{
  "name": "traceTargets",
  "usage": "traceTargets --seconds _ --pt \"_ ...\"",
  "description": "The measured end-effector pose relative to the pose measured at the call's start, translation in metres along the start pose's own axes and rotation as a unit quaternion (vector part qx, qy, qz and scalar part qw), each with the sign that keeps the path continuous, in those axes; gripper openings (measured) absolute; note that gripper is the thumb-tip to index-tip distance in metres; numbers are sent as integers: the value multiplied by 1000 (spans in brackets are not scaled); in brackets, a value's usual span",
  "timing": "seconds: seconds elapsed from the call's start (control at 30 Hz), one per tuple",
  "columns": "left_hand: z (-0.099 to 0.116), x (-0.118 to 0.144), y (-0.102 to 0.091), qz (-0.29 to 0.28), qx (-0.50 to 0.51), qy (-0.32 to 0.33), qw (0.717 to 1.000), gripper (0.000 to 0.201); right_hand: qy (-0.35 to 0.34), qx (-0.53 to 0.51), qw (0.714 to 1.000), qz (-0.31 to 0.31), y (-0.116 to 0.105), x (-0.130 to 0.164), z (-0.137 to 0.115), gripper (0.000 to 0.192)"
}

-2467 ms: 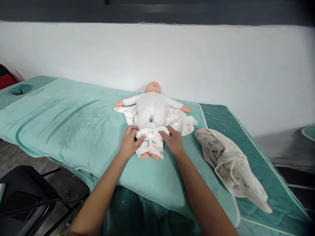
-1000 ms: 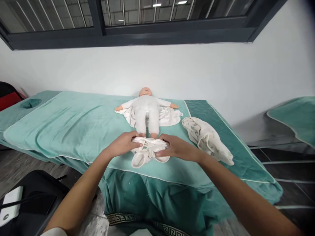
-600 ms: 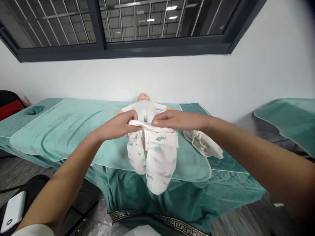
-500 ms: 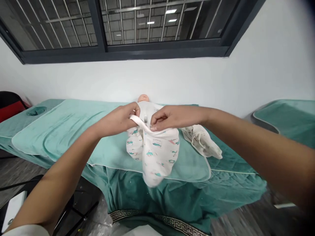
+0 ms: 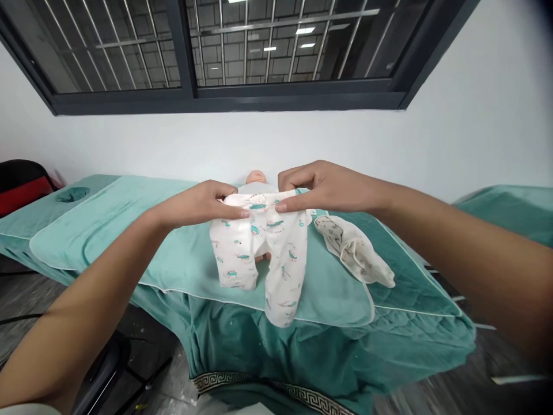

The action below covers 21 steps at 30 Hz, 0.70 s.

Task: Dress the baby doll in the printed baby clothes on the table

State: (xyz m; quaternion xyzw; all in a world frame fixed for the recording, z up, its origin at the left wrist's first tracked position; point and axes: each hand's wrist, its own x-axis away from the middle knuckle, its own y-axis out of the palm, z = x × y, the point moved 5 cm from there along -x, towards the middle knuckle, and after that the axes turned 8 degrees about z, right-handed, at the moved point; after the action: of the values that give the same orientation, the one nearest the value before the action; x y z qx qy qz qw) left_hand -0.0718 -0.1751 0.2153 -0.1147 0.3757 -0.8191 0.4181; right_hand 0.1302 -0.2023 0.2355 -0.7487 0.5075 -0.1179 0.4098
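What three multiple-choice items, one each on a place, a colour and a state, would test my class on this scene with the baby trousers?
1. Where does the crumpled cloth lie?
A. on the floor
B. on the bed, to the right of the trousers
C. on the doll's head

2. What colour is the bed cover?
A. teal green
B. red
C. yellow

3. How are the trousers?
A. folded flat
B. on the doll
C. held up by the waistband

Answers: 1 B, it rests on the cover; 2 A, the towelling is teal; 3 C, the left hand and right hand pinch the waistband and the legs hang.
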Motion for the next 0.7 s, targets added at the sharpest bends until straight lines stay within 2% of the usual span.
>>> traceTargets --seconds 0.1,0.2,0.27,0.33,0.47,0.53,0.6,0.7 --pt "-16 0 -9 56 -92 0 994 40 10 39 999 -30 -8 5 16 40" --pt "-30 0 -12 108 -127 -19 986 46 95 61 990 -90 -7 9 42 45" --pt "-35 -1 -12 147 -112 -18 983 47 131 44 986 -98 -2 9 53 48" --pt "-36 -4 -13 209 -77 -7 975 46 125 -4 991 -50 3 4 53 50" --pt "-28 -11 -15 342 61 24 938 37 65 -106 984 130 14 -15 36 49" --pt "-20 -16 -11 359 127 50 923 32 39 -121 976 177 25 -25 25 46" --pt "-13 -21 -3 355 168 81 916 29 31 -113 974 194 38 -35 18 45" --pt "-18 -23 13 376 194 117 899 34 46 -111 965 235 51 -48 16 42"
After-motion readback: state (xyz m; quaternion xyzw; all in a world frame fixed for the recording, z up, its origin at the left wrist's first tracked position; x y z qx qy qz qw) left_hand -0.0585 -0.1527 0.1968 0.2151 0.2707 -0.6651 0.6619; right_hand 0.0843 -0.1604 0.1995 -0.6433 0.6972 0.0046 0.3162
